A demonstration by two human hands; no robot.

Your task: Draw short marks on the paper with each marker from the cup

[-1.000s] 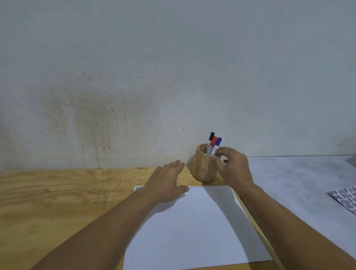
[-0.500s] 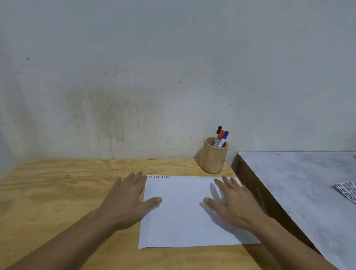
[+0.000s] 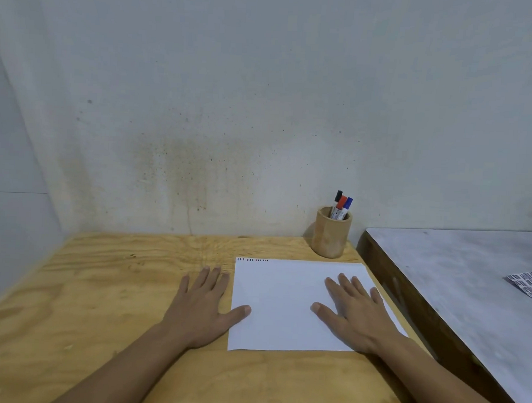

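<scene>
We see a grainy, matt plywood worktop [image 3: 108, 286], smooth white paper [image 3: 285, 293], a turned wooden cup [image 3: 330, 234], and plastic-capped markers [image 3: 340, 204].

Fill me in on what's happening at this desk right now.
A person sits at a wooden desk with both hands flat and empty. The right hand rests on a white sheet of paper; the left hand lies on the wood beside it, thumb on the sheet's edge. Three markers, black, red and blue, stand capped in a wooden cup behind the paper. The paper shows only small dark print along its top edge.
</scene>
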